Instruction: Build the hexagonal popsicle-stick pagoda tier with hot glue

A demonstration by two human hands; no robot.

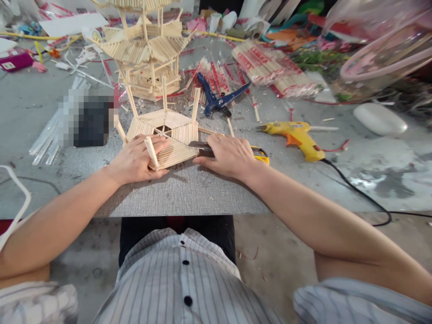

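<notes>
A six-sided platform of wooden sticks [177, 150], with upright posts at its corners and a hole at its centre, lies on the table in front of me. My left hand [137, 158] grips its near left edge, fingers around a corner post. My right hand [229, 155] is closed around a utility knife [201, 146] with a yellow end. The blade's tip touches or nearly touches the platform's right corner. Palm and fingers hide most of the knife's handle. Behind the platform stands a tiered stick pagoda [146, 49].
Right of my hand lies a yellow glue gun [299, 135], its black cord running over the table edge. Blue cutters [219, 99] and packs of sticks [270, 67] lie behind. Clear glue sticks [50, 135] are at left, a white mouse-shaped object [380, 119] at right.
</notes>
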